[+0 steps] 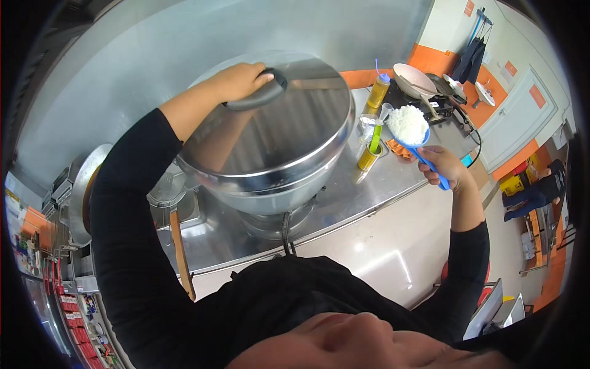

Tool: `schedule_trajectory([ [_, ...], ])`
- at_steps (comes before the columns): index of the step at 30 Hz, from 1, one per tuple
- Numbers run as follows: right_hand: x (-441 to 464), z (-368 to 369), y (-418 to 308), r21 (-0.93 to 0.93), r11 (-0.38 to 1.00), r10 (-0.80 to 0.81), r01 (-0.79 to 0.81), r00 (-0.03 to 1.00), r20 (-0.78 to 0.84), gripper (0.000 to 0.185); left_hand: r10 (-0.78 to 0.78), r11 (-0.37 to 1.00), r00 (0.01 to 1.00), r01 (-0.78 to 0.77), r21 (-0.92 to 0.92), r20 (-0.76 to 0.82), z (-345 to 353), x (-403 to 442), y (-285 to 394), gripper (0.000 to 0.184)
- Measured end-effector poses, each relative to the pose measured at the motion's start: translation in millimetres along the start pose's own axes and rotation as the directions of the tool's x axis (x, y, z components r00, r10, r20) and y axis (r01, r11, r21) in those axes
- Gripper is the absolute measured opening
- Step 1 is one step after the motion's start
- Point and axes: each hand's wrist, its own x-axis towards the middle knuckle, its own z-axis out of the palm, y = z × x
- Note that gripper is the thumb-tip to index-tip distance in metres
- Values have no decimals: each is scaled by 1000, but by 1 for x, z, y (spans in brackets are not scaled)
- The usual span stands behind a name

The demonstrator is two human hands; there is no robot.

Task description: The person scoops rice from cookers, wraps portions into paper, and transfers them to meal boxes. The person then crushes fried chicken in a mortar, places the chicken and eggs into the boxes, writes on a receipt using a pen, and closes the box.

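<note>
My left hand (246, 83) is wrapped round the black handle of a wide, shiny steel lid (295, 138). Below the lid stands a big round steel pot (270, 200); whether the lid rests fully on its rim I cannot tell. Out to the right, my right hand (445, 166) grips the handle of a blue rice scoop (419, 149). A heaped mound of white rice (408, 125) fills the scoop's bowl, held up above the counter. Close to the scoop are a yellow can (369, 157) with a green-handled tool in it and an orange cloth (401, 150).
The pot stands on a steel counter (350, 212). At the back right are an oil squeeze bottle (378, 91) and a pan (415, 81) on a stove. A wooden-handled strainer (178, 246) lies left. Another person (544, 187) stands far right.
</note>
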Motion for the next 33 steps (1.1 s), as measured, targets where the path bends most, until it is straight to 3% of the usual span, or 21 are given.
schedule_trajectory([
  [6,-6,-21,19,-10,999,-45,46,997,58,30,-92,990,996,91,109,9,21,-7,15,47],
  [13,1,-27,12,-46,990,-118,135,955,271,28,-166,974,986,166,156,-14,31,-6,11,43],
  [23,-2,37,-2,-113,976,-114,186,880,461,25,-237,964,967,246,97,-97,47,2,0,43],
  [25,-1,66,-5,-127,972,-108,196,859,501,26,-345,928,936,351,125,-67,41,-5,9,51],
  [27,-6,101,-11,-103,974,-120,203,842,525,27,-429,895,886,443,49,-176,22,-29,25,62],
  [31,-16,183,-2,-121,963,-118,241,781,614,28,-315,940,905,339,39,-288,-65,-151,38,67],
  [33,-32,240,10,-116,959,-106,259,707,700,26,-247,935,897,320,153,-368,-105,-261,57,66],
])
